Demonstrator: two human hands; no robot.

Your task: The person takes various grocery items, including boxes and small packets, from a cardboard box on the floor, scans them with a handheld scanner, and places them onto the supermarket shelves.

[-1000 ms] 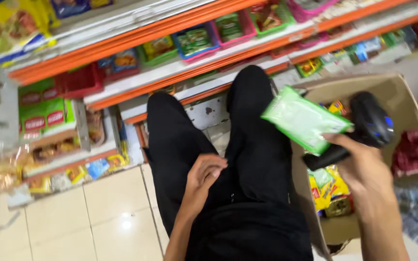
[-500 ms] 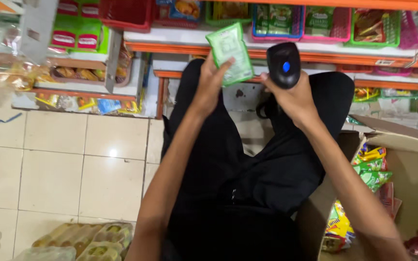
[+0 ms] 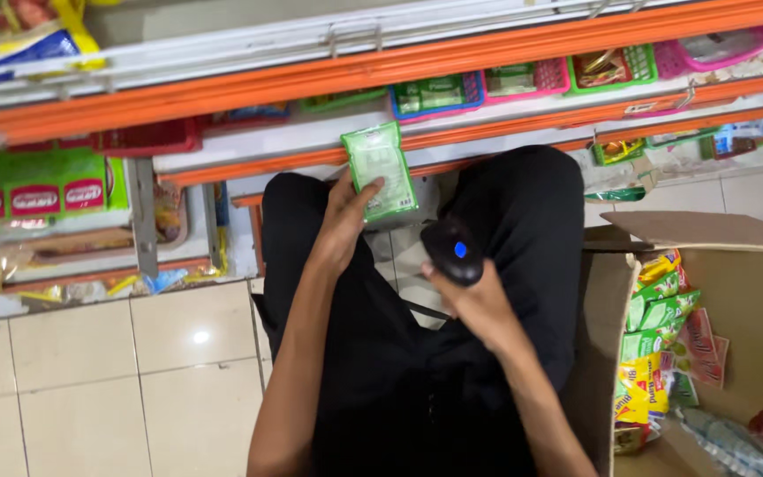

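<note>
Since a moment before, we had lowered the scanner (image 3: 452, 251), gripped in our right hand (image 3: 477, 305), beneath the green packet (image 3: 380, 170), which our left hand (image 3: 343, 221) kept pinched before the shelf (image 3: 311, 141).

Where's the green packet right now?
In the head view, upper centre: the green packet is held up in the left hand, before the orange shelf edge, just above the black scanner.

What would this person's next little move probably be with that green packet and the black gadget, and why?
Probably tilting the black handheld scanner in the right hand up toward the green packet. The left hand holds the packet up flat in front of the shelves, and the scanner sits just below it, its blue light showing, not quite aimed at it.
</note>
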